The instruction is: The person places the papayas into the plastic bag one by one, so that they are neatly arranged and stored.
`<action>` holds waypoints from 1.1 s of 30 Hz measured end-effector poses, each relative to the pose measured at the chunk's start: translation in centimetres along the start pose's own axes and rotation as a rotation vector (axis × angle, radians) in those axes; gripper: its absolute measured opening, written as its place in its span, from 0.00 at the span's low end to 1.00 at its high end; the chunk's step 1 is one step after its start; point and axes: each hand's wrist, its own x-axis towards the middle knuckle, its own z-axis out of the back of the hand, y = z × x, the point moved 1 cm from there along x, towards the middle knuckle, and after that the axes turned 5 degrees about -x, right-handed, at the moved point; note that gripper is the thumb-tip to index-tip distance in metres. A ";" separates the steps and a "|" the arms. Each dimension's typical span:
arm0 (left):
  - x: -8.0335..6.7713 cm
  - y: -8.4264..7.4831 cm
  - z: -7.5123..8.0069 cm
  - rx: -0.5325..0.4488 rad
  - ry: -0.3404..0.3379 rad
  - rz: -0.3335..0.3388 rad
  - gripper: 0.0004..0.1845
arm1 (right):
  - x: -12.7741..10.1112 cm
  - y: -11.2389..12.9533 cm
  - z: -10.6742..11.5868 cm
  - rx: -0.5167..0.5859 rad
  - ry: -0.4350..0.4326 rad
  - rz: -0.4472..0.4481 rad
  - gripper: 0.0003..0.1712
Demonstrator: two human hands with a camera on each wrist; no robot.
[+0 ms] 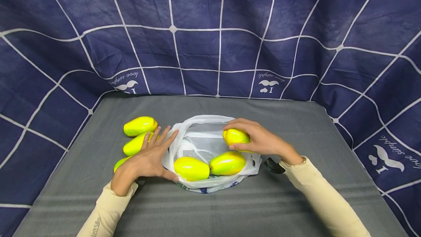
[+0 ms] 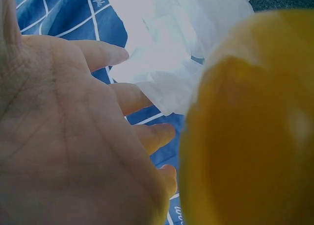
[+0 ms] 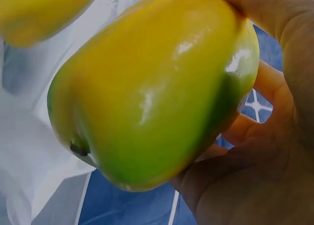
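A white plastic bag (image 1: 184,131) lies with its mouth wide, and two yellow-green papayas (image 1: 192,168) rest inside at its near side. My right hand (image 1: 260,136) grips another papaya (image 1: 236,139) over the right part of the bag's mouth. In the right wrist view, thumb and fingers curve round that papaya (image 3: 152,97), whose dark stem end faces down and left. At the bag's left rim, my left hand (image 1: 148,160) has its fingers spread. The left wrist view shows the bare palm (image 2: 64,132), with fingertips against or close to the white plastic (image 2: 167,63).
Several more papayas (image 1: 140,126) lie in a column left of the bag, partly hidden by the left hand. Grey cloth (image 1: 230,211) covers the table. A dark blue curtain with white lines (image 1: 197,46) hangs behind and at both sides.
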 end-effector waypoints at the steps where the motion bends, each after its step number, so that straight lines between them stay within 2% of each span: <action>1: 0.0 0.0 0.0 0.000 0.000 0.000 0.74 | 0.2 0.1 -0.1 0.003 0.007 -0.004 0.29; 9: -0.1 0.1 0.1 -0.002 0.001 -0.001 0.74 | 2.2 1.2 -1.2 -0.028 0.025 -0.033 0.36; 25: -0.1 -0.1 0.0 -0.002 0.003 0.006 0.75 | 5.5 3.0 -3.5 -0.096 0.070 0.018 0.31; 33: -0.1 0.0 0.0 0.001 0.007 0.003 0.75 | 7.2 3.4 -4.3 -0.127 0.140 0.018 0.28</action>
